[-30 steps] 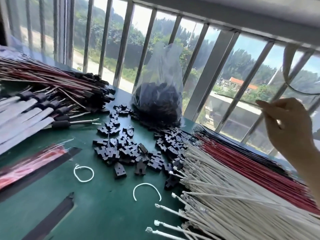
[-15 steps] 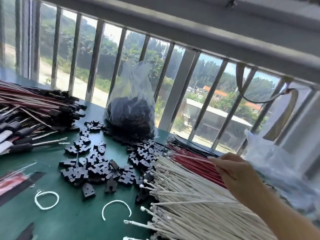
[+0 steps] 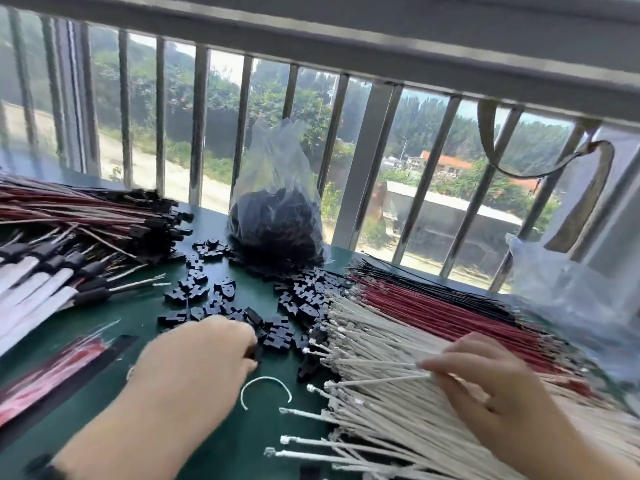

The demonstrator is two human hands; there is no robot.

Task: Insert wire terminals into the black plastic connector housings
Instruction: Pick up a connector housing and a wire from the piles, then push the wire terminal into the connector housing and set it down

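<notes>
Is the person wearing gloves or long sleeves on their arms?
No gloves. Both the left hand and the right hand are bare, with no rings showing on the fingers. No sleeves cover the forearms as far as the picture shows. Something dark sits low on the left forearm, too blurred and cut off to identify.

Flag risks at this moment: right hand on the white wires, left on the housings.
1. The right hand pinches one white wire out of a dense white wire bundle; neighbouring terminals could snag and drag along.
2. The left hand covers the loose black housings, so it may grab several or scatter them.
3. Motion blur hides terminal orientation.
</notes>
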